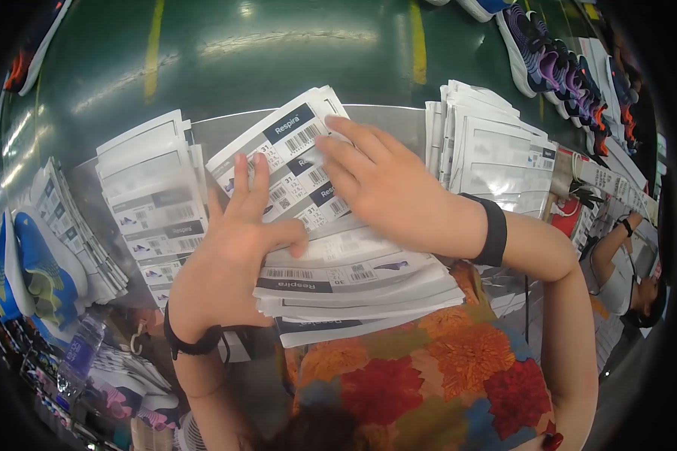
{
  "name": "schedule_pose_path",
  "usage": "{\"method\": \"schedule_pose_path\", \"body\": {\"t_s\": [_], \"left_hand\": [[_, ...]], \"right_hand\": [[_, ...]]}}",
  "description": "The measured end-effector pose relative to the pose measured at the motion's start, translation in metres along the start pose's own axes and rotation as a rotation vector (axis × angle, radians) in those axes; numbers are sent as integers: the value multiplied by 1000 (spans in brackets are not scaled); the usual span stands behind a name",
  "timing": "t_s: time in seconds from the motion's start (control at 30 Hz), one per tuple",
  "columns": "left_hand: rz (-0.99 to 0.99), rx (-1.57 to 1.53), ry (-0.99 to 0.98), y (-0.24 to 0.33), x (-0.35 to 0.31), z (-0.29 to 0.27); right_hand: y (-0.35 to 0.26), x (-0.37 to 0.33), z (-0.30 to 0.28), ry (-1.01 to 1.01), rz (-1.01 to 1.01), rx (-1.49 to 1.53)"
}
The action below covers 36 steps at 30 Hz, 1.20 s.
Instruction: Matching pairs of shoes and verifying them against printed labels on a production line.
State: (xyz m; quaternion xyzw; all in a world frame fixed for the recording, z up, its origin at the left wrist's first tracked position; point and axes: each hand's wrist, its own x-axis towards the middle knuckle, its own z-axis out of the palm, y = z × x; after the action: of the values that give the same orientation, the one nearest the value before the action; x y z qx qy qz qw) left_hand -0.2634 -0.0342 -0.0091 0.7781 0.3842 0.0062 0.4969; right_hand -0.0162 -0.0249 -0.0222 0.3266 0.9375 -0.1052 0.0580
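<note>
A stack of printed label sheets (278,161), white with dark blue blocks and barcodes, lies tilted in front of me. My left hand (237,233) rests on its left side, fingers spread and thumb bent inward. Across its right edge lies my right hand (395,184), palm down with fingers stretched out and slightly blurred. Below both hands, nearer my body, a second thick pile of label sheets (353,289) fans out against my flowered clothing (421,361). Its upper part is partly hidden by my hands.
More sheet stacks stand at left (147,177) and right (496,150) on the table (384,116). Blue shoes (41,259) sit at far left, and a row of dark purple shoes (538,56) at upper right. Another person (617,263) is at far right.
</note>
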Motion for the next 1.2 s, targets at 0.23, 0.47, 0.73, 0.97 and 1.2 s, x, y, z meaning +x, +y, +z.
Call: {"method": "schedule_pose_path", "body": {"t_s": [0.23,0.47,0.73,0.97,1.2], "left_hand": [[60,3,75,-9,-9,5],[14,153,237,43,-23,8],[-123,130,486,53,-21,22],[-451,-232,651,18,-8,43],[-1,380,684,63,23,-59]], "right_hand": [[-11,11,-7,118,190,802],[-6,29,-28,85,410,1426],[29,17,-60,442,180,1878],[120,-76,-89,1038,116,1523],[267,-240,-94,1489,294,1138]]}}
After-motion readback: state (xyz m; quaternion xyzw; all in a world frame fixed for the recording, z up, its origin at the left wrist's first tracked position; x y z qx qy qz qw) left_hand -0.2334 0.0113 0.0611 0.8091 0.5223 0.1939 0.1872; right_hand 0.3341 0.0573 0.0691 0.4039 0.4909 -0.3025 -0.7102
